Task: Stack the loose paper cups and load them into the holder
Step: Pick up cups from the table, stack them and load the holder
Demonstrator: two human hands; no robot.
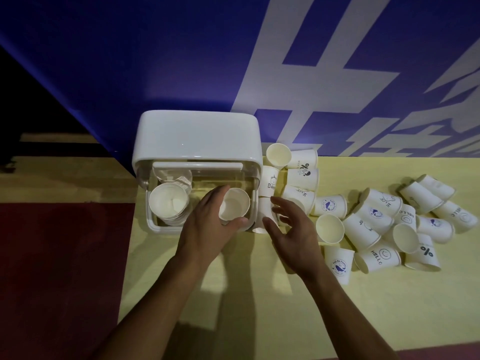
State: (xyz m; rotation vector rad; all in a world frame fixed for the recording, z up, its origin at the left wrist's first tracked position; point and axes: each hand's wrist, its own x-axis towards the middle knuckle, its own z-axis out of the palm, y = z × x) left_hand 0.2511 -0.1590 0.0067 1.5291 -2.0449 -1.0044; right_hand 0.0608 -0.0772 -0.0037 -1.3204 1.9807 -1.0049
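Paper cup, white and mouth-up, sits in the left grip at the centre of the frame. The thumb curls against its near side and the fingers wrap round its left side, so the hand is clamped on it. The cup's long axis runs roughly up and down, with its bottom pointing into the right-hand compartment of the holder, a white box with its lid tipped back. Whether the cup touches the compartment floor cannot be told. Just left of it, in the other compartment, stands a stack of nested cups, also mouth-up. The right grip is spread apart and holds nothing. It hovers just right of the holder, fingertips over the nearest loose cups. From there the pile of loose cups spreads toward the right edge of the frame, most on their sides on the yellow surface (mouths facing every way). The right grip looks nearer the next cup, which would likely need turning upright before it nests.
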